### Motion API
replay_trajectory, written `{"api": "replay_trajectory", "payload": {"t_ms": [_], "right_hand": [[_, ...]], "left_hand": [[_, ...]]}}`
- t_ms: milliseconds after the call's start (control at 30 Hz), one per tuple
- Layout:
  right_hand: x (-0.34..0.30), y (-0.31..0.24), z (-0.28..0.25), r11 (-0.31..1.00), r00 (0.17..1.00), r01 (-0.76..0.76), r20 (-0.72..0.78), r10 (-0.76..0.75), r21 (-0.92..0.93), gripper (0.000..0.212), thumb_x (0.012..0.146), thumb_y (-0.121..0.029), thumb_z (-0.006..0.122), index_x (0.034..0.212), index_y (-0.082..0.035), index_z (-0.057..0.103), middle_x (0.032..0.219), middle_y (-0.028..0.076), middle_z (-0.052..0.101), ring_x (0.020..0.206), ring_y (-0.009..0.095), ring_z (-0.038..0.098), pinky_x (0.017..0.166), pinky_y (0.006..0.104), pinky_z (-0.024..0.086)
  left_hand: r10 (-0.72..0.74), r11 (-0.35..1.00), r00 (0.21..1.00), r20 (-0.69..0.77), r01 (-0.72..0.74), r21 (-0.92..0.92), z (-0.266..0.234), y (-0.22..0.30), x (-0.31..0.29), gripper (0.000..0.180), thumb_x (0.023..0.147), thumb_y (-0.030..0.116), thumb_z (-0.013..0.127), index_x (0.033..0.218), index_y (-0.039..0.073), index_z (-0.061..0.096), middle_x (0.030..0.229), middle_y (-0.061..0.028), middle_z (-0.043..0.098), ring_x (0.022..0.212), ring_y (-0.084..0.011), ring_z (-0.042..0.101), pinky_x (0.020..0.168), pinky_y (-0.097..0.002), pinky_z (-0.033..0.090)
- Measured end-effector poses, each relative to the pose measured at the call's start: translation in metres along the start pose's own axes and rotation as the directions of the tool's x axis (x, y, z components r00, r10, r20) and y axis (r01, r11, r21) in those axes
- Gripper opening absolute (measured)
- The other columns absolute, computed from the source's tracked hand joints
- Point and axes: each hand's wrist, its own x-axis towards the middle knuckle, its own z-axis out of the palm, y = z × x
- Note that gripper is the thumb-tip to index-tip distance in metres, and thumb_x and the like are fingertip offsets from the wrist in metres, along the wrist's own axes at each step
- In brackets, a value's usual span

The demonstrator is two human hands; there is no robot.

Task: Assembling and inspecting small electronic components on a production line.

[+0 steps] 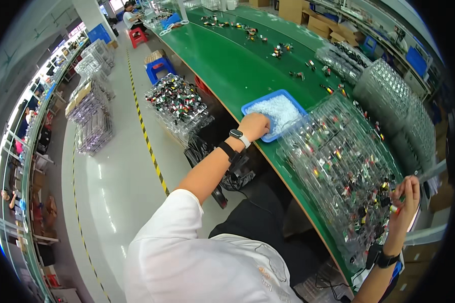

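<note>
My left hand (pixel 255 126) reaches over the near edge of a shallow blue tray (pixel 247 107). Its fingers are curled down at the heap of small whitish translucent pieces (pixel 278 110); whatever is in the fingertips is hidden. At the right, my right hand (pixel 408 194) is raised with bent fingers, closed on a small component (pixel 394 208) with white, yellow and red parts. Just left of that hand, clear plastic blister trays (pixel 308 146) lie on the green table, covered with many similar small components in black, red, white and yellow.
More loose components (pixel 280 49) are scattered along the far green table (pixel 212 60). Stacked clear trays (pixel 389 86) stand along the right side. Beside the table's left edge are a heaped pile of components (pixel 179 101) and a blue stool (pixel 159 68). Another person (pixel 132 19) sits far off.
</note>
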Motion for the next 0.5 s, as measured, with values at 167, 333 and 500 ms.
{"api": "replay_trajectory", "payload": {"t_ms": [167, 333, 500], "right_hand": [[-0.014, 0.001, 0.012, 0.979, 0.980, -0.166, 0.130, 0.150, 0.118, 0.009, 0.098, -0.019, 0.055, 0.097, -0.010, 0.053, 0.075, -0.003, 0.044, 0.060, 0.003, 0.043, 0.048, 0.0166, 0.036], [-0.019, 0.003, 0.016, 0.957, 0.951, -0.270, 0.189, 0.247, 0.109, 0.011, 0.096, -0.020, 0.057, 0.094, -0.011, 0.052, 0.072, -0.004, 0.043, 0.054, 0.002, 0.040, 0.042, 0.0166, 0.030], [-0.042, -0.015, 0.013, 0.943, 0.935, -0.323, 0.185, 0.304, 0.080, 0.010, 0.095, -0.019, 0.057, 0.094, -0.010, 0.052, 0.072, -0.003, 0.044, 0.053, 0.003, 0.039, 0.041, 0.0172, 0.029]], "left_hand": [[-0.029, 0.998, 0.998, 0.052, 0.026, 0.053, -0.005, 0.002, 0.005, 0.011, 0.072, 0.014, 0.069, 0.078, 0.005, 0.070, 0.079, -0.0144, 0.068, 0.076, -0.0343, 0.064, 0.068, -0.0441, 0.051], [-0.129, 0.969, 0.989, -0.073, 0.110, -0.222, -0.018, 0.003, -0.001, 0.013, 0.075, 0.013, 0.071, 0.083, 0.002, 0.068, 0.078, -0.0108, 0.068, 0.075, -0.0237, 0.066, 0.068, -0.0343, 0.053], [-0.241, 0.582, 0.967, -0.089, 0.070, -0.810, -0.056, 0.056, -0.017, 0.016, 0.083, 0.012, 0.070, 0.092, -0.001, 0.068, 0.086, -0.0047, 0.069, 0.081, -0.0118, 0.065, 0.075, -0.0254, 0.051]]}}
